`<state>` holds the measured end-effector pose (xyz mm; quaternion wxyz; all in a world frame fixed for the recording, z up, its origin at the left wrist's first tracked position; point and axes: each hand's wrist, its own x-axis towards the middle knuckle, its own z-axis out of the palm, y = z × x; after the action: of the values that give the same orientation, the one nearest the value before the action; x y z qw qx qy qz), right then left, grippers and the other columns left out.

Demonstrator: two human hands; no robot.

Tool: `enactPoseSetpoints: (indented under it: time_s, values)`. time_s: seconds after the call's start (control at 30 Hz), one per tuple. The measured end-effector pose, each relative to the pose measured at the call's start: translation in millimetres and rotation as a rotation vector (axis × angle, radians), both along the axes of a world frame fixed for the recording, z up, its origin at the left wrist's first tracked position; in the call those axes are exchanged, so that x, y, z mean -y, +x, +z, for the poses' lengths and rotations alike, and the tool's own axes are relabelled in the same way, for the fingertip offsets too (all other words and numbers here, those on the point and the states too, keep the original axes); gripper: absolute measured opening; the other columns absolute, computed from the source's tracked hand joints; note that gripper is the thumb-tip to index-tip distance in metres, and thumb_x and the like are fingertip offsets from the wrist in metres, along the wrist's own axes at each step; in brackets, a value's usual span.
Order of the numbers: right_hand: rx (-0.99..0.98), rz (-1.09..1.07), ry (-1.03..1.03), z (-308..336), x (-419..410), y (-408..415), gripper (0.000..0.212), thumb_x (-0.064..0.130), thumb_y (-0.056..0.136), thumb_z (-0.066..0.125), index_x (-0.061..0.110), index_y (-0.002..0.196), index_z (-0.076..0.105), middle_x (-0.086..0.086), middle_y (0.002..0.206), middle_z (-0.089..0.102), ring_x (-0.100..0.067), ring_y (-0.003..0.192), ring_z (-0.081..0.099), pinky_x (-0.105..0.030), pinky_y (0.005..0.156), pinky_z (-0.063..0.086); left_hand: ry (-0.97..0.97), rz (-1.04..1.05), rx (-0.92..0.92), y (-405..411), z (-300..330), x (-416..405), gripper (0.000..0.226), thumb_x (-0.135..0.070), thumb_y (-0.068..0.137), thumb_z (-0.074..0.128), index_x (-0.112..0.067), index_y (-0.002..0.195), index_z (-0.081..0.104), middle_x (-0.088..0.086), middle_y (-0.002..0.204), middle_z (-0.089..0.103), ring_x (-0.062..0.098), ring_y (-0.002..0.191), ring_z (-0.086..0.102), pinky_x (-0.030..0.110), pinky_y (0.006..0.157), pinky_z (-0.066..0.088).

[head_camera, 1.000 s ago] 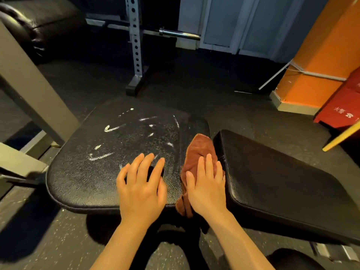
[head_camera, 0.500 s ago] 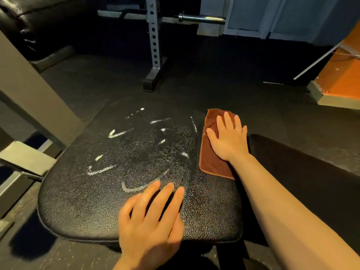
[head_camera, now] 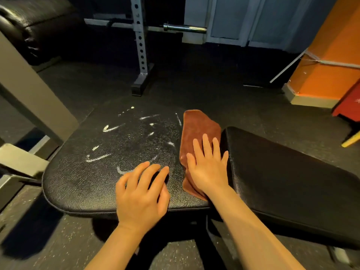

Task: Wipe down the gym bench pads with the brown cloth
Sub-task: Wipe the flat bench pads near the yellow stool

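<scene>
While a grey metal frame [head_camera: 29,90] slants across the far left edge of the view, the wide black seat pad [head_camera: 81,184] fills the middle, its pebbled surface marked with white streaks [head_camera: 97,157] — short curved smears scattered over its left and centre. Near the front edge of this pad the left hand [head_camera: 141,195] rests palm down, fingers loosely spread and lightly bent, holding nothing; its fingertips lie just beside one of the white smears. To the right, the brown cloth [head_camera: 196,129] lies flat along the right edge of the seat pad, running from the far side toward the front. The right hand [head_camera: 207,168] presses down on the nearer half of the cloth with straight, slightly spread fingers — a flat, wide-open palm, not a pinch. Just beside the cloth, across a narrow gap, the long back pad [head_camera: 292,178] stretches away to the right, dark and free of streaks. Behind the bench stand a perforated rack post [head_camera: 139,45] and a barbell [head_camera: 185,28], and an orange pillar [head_camera: 331,61] rises at far right.
</scene>
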<state>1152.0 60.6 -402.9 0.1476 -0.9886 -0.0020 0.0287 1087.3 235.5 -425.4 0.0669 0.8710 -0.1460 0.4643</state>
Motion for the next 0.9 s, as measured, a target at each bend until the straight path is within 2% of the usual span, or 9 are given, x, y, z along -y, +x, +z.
enactPoseSetpoints:
  time_s: [0.07,0.17,0.2,0.27,0.33,0.4,0.63,0.8,0.9]
  values:
    - [-0.002,0.014,-0.016,0.4,-2.8,-27.5,0.06,0.052,0.102,0.004,0.031,0.158,-0.001,0.005,0.165,-0.018,-0.022,0.15,-0.022,-0.058,0.12,-0.007,-0.007,0.001,-0.016,-0.9,0.8,-0.3,0.029,-0.023,0.089,0.054,-0.018,0.104,0.078,0.002,0.108,0.073,0.022,0.114,0.058,0.04,0.087,0.038]
    - [0.016,0.052,0.013,-0.9,-5.3,-51.4,0.082,0.058,0.081,-0.016,0.032,0.158,-0.003,0.003,0.165,-0.016,-0.022,0.151,-0.021,-0.053,0.121,-0.006,-0.027,0.011,-0.039,-2.4,1.4,0.2,0.03,-0.024,0.09,0.053,-0.017,0.107,0.077,0.004,0.111,0.072,0.023,0.116,0.057,0.041,0.089,0.037]
    - [0.01,0.048,0.037,-0.8,-4.6,-51.8,0.084,0.06,0.079,-0.015,0.033,0.158,-0.002,0.002,0.165,-0.015,-0.022,0.151,-0.02,-0.051,0.122,-0.004,-0.035,0.014,-0.047,-2.9,1.8,0.3,0.031,-0.025,0.09,0.053,-0.017,0.108,0.077,0.004,0.112,0.071,0.024,0.117,0.056,0.041,0.09,0.036]
    - [-0.017,0.032,0.078,0.2,-1.3,-45.2,0.074,0.062,0.09,-0.004,0.033,0.158,-0.001,0.0,0.166,-0.014,-0.023,0.151,-0.018,-0.049,0.123,-0.001,-0.042,0.016,-0.055,-3.4,1.9,0.5,0.031,-0.025,0.091,0.053,-0.016,0.109,0.077,0.005,0.113,0.071,0.024,0.118,0.055,0.041,0.092,0.036]
    - [-0.037,0.039,0.101,-0.4,2.5,-32.4,0.061,0.054,0.103,0.014,0.032,0.158,0.001,0.0,0.166,-0.013,-0.022,0.151,-0.018,-0.048,0.124,0.001,-0.035,0.025,-0.052,-3.5,1.3,1.0,0.031,-0.025,0.092,0.053,-0.017,0.109,0.077,0.005,0.113,0.071,0.024,0.118,0.055,0.042,0.092,0.036]
    - [-0.031,0.034,0.117,-1.2,6.6,-14.2,0.059,0.049,0.105,0.02,0.03,0.159,0.003,-0.001,0.166,-0.011,-0.022,0.152,-0.016,-0.047,0.124,0.004,-0.023,0.025,-0.043,-3.1,1.0,1.9,0.03,-0.025,0.092,0.054,-0.017,0.107,0.078,0.005,0.111,0.072,0.024,0.118,0.056,0.042,0.09,0.038]
    - [-0.048,-0.028,0.126,3.2,19.4,87.3,0.058,0.046,0.107,0.017,0.025,0.16,0.006,-0.002,0.167,-0.006,-0.023,0.152,-0.01,-0.043,0.123,0.004,0.051,0.0,0.053,2.8,-6.7,2.0,0.027,-0.023,0.087,0.055,-0.022,0.088,0.082,0.0,0.098,0.076,0.022,0.107,0.06,0.037,0.078,0.041]
    - [-0.055,-0.051,0.089,3.0,19.9,123.7,0.059,0.048,0.106,0.014,0.026,0.16,0.006,-0.001,0.167,-0.004,-0.024,0.153,-0.007,-0.048,0.121,0.012,0.1,0.017,0.096,6.7,-8.1,1.0,0.021,-0.022,0.088,0.052,-0.027,0.102,0.067,-0.002,0.095,0.077,0.021,0.105,0.06,0.036,0.081,0.039]
    - [-0.039,-0.049,0.05,-0.6,17.0,120.0,0.059,0.047,0.106,0.013,0.023,0.16,0.005,-0.004,0.167,-0.003,-0.028,0.153,-0.006,-0.048,0.123,0.009,0.057,0.005,0.037,3.2,-7.9,1.7,0.025,-0.022,0.09,0.049,-0.025,0.099,0.072,-0.001,0.096,0.076,0.021,0.107,0.06,0.037,0.081,0.038]
